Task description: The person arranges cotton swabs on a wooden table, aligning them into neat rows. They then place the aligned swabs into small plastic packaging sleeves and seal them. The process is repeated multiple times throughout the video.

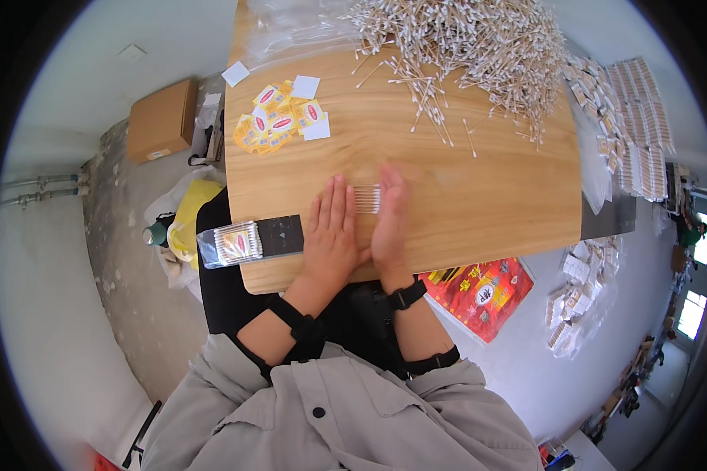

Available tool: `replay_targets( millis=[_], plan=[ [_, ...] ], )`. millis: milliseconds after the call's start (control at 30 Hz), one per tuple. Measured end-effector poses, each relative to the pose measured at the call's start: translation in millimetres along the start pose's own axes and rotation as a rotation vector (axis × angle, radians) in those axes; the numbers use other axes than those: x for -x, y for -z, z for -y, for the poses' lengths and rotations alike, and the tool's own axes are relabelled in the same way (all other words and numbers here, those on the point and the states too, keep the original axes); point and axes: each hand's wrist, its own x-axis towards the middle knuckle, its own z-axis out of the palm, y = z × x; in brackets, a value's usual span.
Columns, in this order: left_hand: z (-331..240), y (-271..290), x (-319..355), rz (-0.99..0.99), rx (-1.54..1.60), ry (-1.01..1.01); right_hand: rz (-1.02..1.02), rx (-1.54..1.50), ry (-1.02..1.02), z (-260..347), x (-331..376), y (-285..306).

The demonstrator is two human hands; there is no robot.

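Observation:
A small row of cotton swabs [367,199] lies side by side on the wooden table, between my two hands. On its left, my left hand [330,228] rests with straight fingers, its index side by the swab ends. My right hand [390,220] stands on edge at the other end of the row, fingers stretched out and smeared by motion. Left of my left hand, a clear bag packed with swabs and a yellow card [239,242] lies on a dark flat strip [280,235] at the table's edge.
A big heap of loose cotton swabs [479,47] covers the table's far right. Yellow and white cards [279,122] lie scattered at the far left, near clear plastic bags [291,31]. Packed swab bundles [640,118] stand at the right. A red printed bag [483,294] sits below the near edge.

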Motion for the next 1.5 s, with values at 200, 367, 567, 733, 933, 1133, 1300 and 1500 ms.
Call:
replay_targets(
  millis=[200,367,567,733,933,1133,1300,1500],
  plan=[
    [-0.5,13.5,14.4,0.093,0.002,0.024,-0.013,0.416,0.09,17.9,-27.0,9.4],
    [-2.8,10.3,13.8,0.08,0.034,-0.013,-0.345,1.117,0.45,27.8,-117.6,54.5],
    [1.6,8.1,14.1,0.065,0.061,0.003,-0.135,1.056,0.321,26.0,-97.3,69.5],
    [1.2,15.2,14.7,0.1,0.065,0.006,0.214,0.875,0.343,29.7,-46.1,42.8],
    [2.7,11.1,16.0,0.049,0.084,-0.025,0.175,0.751,0.113,44.3,-84.0,42.7],
    [3.1,7.8,16.2,0.041,0.064,-0.025,0.548,0.853,0.28,40.5,-66.3,27.3],
    [2.3,7.3,15.6,0.053,0.031,-0.009,-0.013,0.867,0.226,32.9,-83.5,25.6],
    [2.2,7.8,14.4,0.047,0.041,-0.02,-0.233,1.181,0.164,36.1,-136.5,6.2]
  ],
)
